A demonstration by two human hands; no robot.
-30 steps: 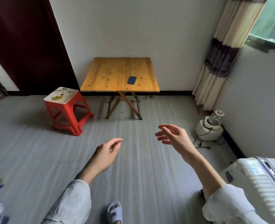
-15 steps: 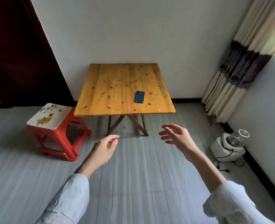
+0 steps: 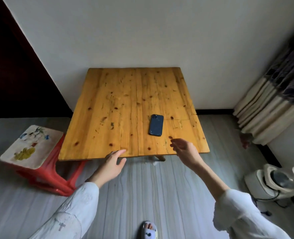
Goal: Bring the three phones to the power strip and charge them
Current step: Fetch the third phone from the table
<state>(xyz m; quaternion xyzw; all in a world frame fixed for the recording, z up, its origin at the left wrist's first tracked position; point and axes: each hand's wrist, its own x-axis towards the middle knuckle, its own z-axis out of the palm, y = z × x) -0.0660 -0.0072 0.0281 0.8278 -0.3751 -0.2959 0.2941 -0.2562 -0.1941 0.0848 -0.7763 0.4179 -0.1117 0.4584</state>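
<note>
A dark blue phone lies face down on the right half of a square wooden table against the white wall. My right hand hovers open over the table's front right part, fingertips a short way below and right of the phone. My left hand is open at the table's front edge, its fingertips reaching the wood. Both hands hold nothing. Only one phone shows, and no power strip is in view.
A red plastic stool with a painted top stands left of the table. A white appliance with a cord sits on the floor at the right, below a striped curtain. A slippered foot shows at the bottom.
I have walked up to the table, which now fills the middle of the view. Both hands have moved forward, the right one to just short of the phone.
</note>
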